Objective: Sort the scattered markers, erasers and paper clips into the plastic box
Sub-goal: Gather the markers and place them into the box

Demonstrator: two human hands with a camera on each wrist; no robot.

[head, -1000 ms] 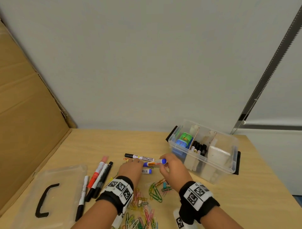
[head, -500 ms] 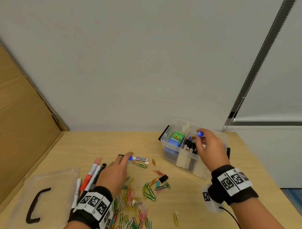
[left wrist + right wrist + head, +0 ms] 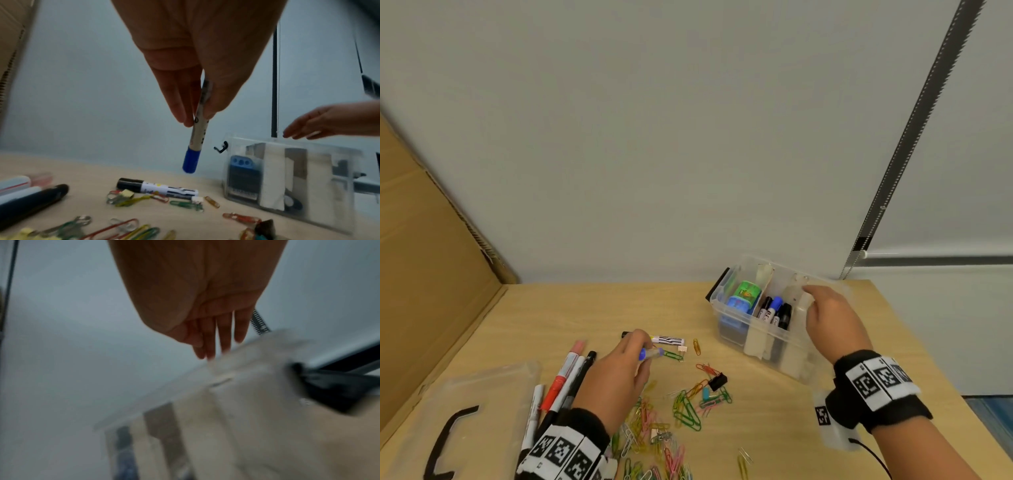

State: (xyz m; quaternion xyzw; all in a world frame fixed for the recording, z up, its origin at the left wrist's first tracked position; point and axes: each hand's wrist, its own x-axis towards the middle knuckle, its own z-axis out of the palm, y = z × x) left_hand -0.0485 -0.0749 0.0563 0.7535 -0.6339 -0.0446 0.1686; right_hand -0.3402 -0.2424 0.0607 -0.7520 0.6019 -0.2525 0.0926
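My left hand (image 3: 635,356) (image 3: 193,120) pinches a blue-capped marker (image 3: 650,353) (image 3: 195,141) just above the table, left of centre. A black-capped marker (image 3: 659,339) (image 3: 158,188) lies flat beyond it. The clear plastic box (image 3: 750,334) (image 3: 298,178) stands at the right; its middle section holds several markers (image 3: 774,308), its left section a green and a blue eraser (image 3: 743,298). My right hand (image 3: 822,308) (image 3: 213,344) hovers over the box's right part with straight fingers, holding nothing. Coloured paper clips (image 3: 688,407) (image 3: 131,199) lie scattered near me.
Several markers (image 3: 566,373) lie side by side at the left, next to the clear box lid (image 3: 482,411) with a black handle. A black binder clip (image 3: 717,381) sits among the clips. A cardboard sheet (image 3: 421,274) leans at the left edge.
My right hand dropped its blue marker into the box's middle section and now hovers open over the right part. My left hand has lifted another blue-capped marker off the table.
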